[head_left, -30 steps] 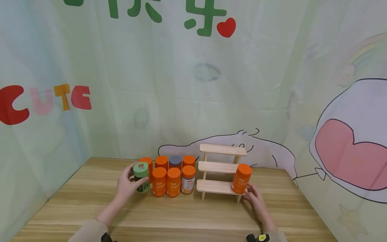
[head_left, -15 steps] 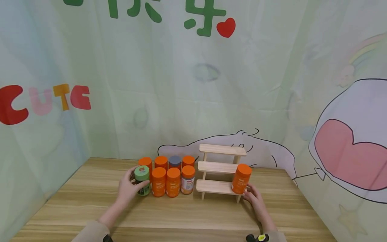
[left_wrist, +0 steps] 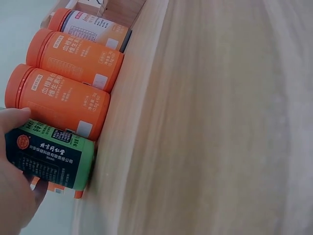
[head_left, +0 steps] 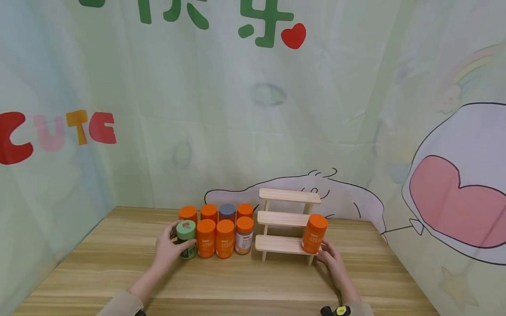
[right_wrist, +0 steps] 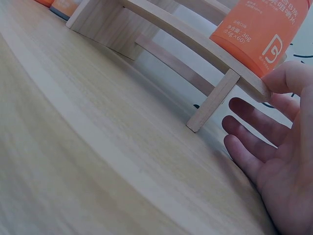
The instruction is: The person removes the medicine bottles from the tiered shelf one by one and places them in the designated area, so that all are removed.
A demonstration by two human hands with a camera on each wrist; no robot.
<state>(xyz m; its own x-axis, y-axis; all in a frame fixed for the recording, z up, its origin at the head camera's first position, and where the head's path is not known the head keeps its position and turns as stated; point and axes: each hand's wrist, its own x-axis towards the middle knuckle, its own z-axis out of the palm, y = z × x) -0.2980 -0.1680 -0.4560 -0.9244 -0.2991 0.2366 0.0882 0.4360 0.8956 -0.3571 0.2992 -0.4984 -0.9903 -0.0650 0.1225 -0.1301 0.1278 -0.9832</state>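
My left hand [head_left: 167, 249] grips a supplement bottle with a green lid [head_left: 186, 229] and dark label, fingers behind it and thumb on its near side. This bottle stands upright at the left end of the front row, right beside an orange bottle [head_left: 206, 239]. In the left wrist view its green base [left_wrist: 87, 164] is close to the tabletop. On the right, a three-tier wooden rack [head_left: 276, 243] carries another orange bottle [head_left: 315, 235] at the right end of its lowest tier. My right hand [head_left: 335, 264] pinches that tier's end by the bottle's base, its other fingers loosely extended.
Several more orange-lidded bottles form two rows left of the rack, including a white-labelled one [head_left: 243, 239]. A bottle with a grey-blue lid [head_left: 227, 210] stands in the back row. Behind the wooden table [head_left: 237, 285] hangs a printed curtain [head_left: 221, 131].
My left hand has lowered the green-lidded bottle to stand in line with the front row. The right hand and the rack have stayed in place.
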